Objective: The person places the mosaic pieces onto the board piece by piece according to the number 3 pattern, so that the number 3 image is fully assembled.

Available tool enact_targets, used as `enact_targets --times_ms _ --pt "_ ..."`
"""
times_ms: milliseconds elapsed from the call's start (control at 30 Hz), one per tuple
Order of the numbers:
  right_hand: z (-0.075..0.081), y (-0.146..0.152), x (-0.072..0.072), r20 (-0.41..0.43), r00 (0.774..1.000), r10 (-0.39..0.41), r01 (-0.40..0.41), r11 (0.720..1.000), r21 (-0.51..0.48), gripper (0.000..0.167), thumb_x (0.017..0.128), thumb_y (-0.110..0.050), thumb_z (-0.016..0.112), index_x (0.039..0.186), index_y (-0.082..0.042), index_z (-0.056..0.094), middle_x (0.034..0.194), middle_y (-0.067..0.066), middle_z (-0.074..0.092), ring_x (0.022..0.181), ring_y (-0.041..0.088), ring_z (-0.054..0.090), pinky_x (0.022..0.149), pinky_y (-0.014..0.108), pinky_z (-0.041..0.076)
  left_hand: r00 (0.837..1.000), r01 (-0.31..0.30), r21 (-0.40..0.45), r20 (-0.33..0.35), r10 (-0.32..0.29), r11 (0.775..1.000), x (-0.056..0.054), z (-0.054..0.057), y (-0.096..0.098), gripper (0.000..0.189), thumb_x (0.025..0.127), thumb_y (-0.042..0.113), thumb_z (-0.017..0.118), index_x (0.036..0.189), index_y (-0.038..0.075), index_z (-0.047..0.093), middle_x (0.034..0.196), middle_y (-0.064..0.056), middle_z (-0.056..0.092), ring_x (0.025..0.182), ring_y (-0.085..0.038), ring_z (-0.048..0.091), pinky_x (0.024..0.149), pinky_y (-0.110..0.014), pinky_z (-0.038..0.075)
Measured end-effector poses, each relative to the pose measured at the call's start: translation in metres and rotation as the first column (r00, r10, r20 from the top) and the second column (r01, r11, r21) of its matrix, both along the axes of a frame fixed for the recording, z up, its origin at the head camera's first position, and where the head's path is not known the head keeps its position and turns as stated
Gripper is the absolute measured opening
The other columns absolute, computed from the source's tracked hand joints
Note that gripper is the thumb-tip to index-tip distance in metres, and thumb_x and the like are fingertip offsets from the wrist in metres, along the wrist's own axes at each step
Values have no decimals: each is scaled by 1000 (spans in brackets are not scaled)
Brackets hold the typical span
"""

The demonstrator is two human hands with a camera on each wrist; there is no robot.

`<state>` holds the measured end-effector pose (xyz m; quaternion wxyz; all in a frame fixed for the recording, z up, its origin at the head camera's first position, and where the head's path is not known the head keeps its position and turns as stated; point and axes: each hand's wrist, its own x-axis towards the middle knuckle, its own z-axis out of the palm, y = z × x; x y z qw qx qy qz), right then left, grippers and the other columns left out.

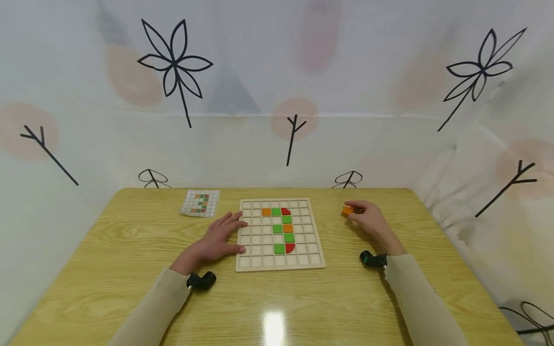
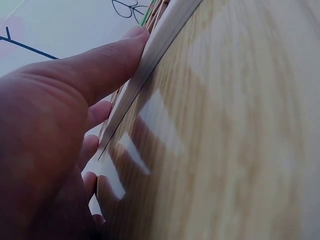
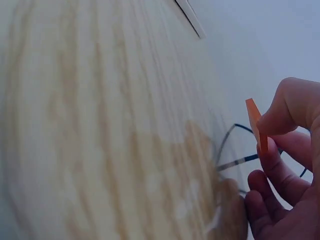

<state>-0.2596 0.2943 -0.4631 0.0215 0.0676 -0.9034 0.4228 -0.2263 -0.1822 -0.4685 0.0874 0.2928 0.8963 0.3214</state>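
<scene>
A square wooden grid board [image 1: 256, 240] lies in the middle of the table. Several green, orange and red tiles sit in its cells, among them a green square tile [image 1: 287, 219], an orange square tile [image 1: 288, 228] and a red rounded tile [image 1: 290, 248]. At the board's left edge rests my left hand [image 1: 216, 239], fingers spread; in the left wrist view its thumb [image 2: 112, 62] touches the board's side. To the right of the board, my right hand [image 1: 371, 220] pinches an orange tile [image 3: 255, 125] between thumb and fingers, above the table.
A paper card [image 1: 200, 203] printed with a coloured grid pattern lies on the table [image 1: 329, 298] behind my left hand. A patterned cloth [image 1: 242, 154] hangs behind the table. Dark wrist cameras [image 1: 373, 259] sit on both sleeves.
</scene>
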Motion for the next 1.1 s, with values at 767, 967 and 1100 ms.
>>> enact_targets --times_ms 767,967,1100 --pt "32 -52 16 -130 976 175 -175 984 12 39 82 7 66 121 6 68 107 14 58 96 27 59 83 32 54 1000 -8 -7 -5 8 1000 1 2 1 67 90 44 72 146 15 49 165 -7 18 151 -35 5 112 -66 7" --pt "36 -72 22 -191 954 233 -228 973 45 34 80 5 67 114 2 72 103 10 60 90 24 60 80 37 55 1000 -7 -1 -5 7 1000 1 3 2 66 90 43 72 146 14 49 165 -7 18 151 -35 5 112 -66 7" --pt "39 -87 27 -201 943 265 -257 964 61 35 79 4 66 113 1 73 102 7 60 89 21 60 79 37 55 1000 -6 0 -8 6 1000 1 2 1 66 90 43 72 145 14 49 165 -7 18 151 -36 6 112 -67 7"
